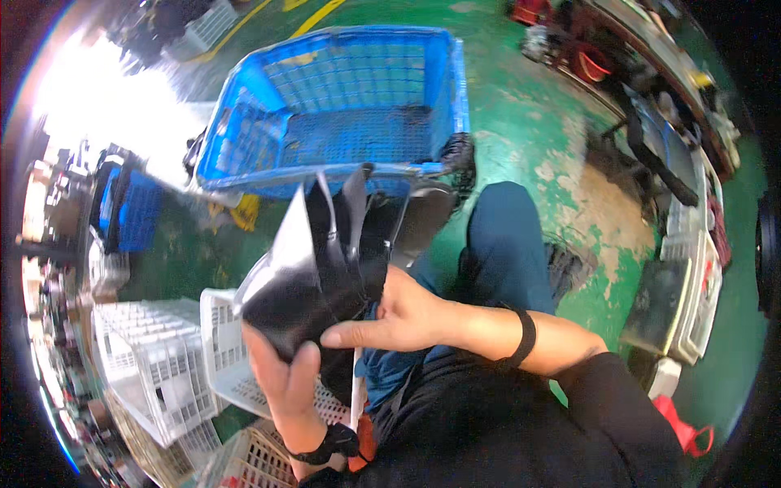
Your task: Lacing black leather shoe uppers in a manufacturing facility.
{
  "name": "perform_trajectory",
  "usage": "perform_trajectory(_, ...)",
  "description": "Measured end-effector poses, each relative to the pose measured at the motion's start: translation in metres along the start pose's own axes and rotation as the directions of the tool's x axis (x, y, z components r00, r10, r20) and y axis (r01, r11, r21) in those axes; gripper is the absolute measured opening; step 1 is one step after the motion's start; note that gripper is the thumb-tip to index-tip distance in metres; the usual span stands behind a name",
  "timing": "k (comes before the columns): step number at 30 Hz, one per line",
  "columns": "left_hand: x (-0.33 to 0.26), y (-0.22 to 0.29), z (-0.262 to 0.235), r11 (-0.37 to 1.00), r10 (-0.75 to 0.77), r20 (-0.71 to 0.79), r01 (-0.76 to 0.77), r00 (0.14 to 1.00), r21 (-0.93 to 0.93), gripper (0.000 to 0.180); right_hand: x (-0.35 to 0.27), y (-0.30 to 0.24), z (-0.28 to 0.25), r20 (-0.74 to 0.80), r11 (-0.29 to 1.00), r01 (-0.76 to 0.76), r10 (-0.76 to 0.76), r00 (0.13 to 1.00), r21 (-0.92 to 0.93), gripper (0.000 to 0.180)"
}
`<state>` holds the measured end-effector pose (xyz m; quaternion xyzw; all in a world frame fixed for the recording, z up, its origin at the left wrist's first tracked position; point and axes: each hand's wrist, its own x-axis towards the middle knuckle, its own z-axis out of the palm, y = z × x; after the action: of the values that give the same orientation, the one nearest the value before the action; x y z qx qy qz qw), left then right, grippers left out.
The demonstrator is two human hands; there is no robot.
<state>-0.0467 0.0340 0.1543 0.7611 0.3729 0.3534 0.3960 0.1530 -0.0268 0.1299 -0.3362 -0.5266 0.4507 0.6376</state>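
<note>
Our left hand (286, 382) was closed around the lower end of a stack of black sheets (313, 264), its thumb laid across the front and its fingers (259, 346) curled behind, gripping the bundle from below. Our right hand (399, 313) came in from the right of the frame with its fingers (346, 333) stretched flat, pressed against the front of the same sheets just above the left thumb; it touched them, but whether it actually pinched one we could not tell. The sheets stood at the centre of the frame, fanned apart at the top, glossy and curling, one of them catching a pale shine on its left face.

Each wrist wore a dark band, and a black sleeve (521, 423) covered the lower right of the frame. Below the sheets, at lower left, sat white slatted crates (154, 358), one just beside the left hand. Beyond the sheets, in the upper middle, stood a large blue basket (342, 106) on a green floor (521, 122) with worn patches. Our knee in blue trousers (504, 244) showed right of centre. Grey trays and machine parts (691, 268) lined the right edge.
</note>
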Motion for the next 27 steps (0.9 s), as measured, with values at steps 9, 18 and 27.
perform_trajectory(9, 0.008, 0.067, 0.058, 0.640, 0.334, 0.637, -0.664, 0.694, 0.387, 0.044, -0.108, 0.010, -0.035, -0.027, 0.474, -0.146, 0.339, 0.941, 0.868, 0.051)
perform_trajectory(18, -0.002, 0.027, 0.114, 0.742, 0.279, 0.761, -0.635, 0.587, 0.218, 0.042, -0.154, -0.013, -0.066, -0.136, 0.406, -0.904, 0.911, 0.389, 0.134, 0.027)
perform_trajectory(27, 0.003, 0.024, 0.134, 0.723, 0.363, 0.719, -0.666, 0.593, 0.183, 0.050, -0.107, -0.053, -0.087, -0.430, 0.422, -0.421, 0.079, 0.899, -0.803, 0.037)
